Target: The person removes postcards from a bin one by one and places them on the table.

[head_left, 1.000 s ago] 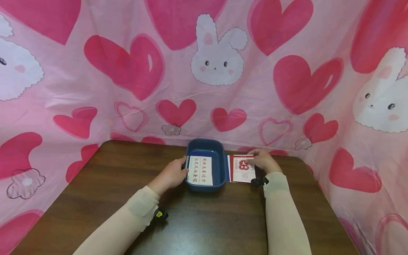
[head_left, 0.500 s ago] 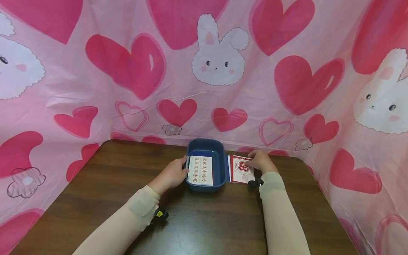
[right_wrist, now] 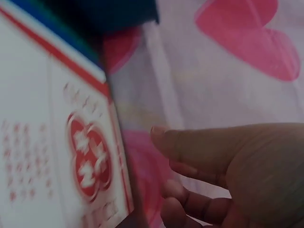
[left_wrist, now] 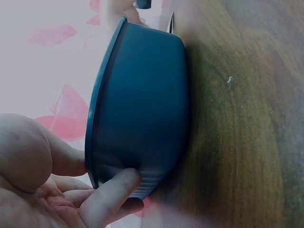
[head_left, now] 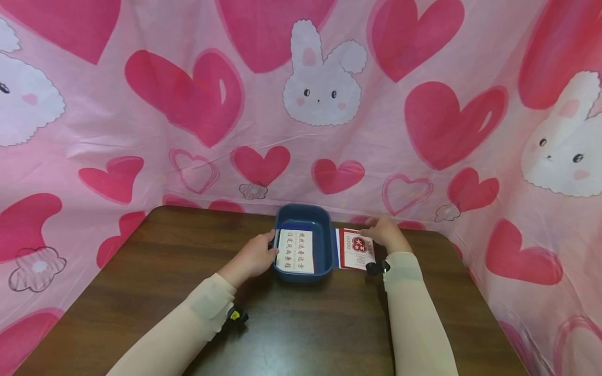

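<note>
One blue bin stands on the brown surface. At the bin's left side, the left hand pinches its rim. Inside the bin lies a white printed card. Just right of the bin is a red-and-white card — near its far right corner is the right hand, fingers loosely bent, holding nothing. Behind the bin hangs a pink heart-print cloth.

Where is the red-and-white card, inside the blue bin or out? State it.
Out: the red-and-white card lies beside the blue bin, wholly to its right.
</note>
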A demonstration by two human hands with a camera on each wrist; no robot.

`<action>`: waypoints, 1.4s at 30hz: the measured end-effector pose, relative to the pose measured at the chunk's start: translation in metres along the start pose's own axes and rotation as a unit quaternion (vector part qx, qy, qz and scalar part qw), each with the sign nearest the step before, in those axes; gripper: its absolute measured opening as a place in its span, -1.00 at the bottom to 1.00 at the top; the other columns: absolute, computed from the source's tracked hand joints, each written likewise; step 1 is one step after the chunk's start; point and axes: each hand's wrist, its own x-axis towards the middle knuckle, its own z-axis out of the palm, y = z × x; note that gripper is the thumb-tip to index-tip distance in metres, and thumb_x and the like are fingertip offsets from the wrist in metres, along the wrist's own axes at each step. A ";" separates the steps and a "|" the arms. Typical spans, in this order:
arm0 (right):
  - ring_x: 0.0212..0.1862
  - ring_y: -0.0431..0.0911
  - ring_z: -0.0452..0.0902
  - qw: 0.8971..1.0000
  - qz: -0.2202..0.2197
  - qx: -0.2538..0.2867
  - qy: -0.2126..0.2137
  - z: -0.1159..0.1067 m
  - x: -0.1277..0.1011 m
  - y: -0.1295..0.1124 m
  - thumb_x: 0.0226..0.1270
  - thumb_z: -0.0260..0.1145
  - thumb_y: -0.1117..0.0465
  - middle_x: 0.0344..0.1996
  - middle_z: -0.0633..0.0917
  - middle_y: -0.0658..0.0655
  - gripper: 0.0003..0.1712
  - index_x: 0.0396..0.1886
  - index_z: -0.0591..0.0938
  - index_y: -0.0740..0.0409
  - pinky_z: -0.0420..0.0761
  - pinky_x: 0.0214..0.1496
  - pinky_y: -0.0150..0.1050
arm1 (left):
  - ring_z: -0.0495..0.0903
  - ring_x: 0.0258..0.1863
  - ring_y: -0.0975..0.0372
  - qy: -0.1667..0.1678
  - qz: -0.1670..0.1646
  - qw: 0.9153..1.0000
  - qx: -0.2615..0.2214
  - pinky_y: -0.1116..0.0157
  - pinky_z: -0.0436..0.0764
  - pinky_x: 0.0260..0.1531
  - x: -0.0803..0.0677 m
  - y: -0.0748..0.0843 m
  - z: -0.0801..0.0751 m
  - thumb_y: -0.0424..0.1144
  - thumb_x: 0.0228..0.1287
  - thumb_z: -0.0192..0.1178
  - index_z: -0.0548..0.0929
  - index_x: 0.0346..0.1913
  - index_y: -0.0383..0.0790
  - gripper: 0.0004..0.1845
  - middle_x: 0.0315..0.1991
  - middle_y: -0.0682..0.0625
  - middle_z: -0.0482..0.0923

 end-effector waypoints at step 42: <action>-0.28 0.00 0.93 0.985 -0.072 -0.011 -0.158 0.059 -0.024 -0.146 0.61 0.52 0.01 -0.28 0.91 0.24 -0.30 0.48 0.61 0.40 0.95 -0.08 -0.11 | 0.29 0.79 -0.22 0.001 0.003 1.000 -0.010 -0.28 0.31 0.74 -0.001 0.001 -0.001 -0.23 0.76 0.22 0.22 0.80 -0.39 -0.26 0.79 -0.33 0.25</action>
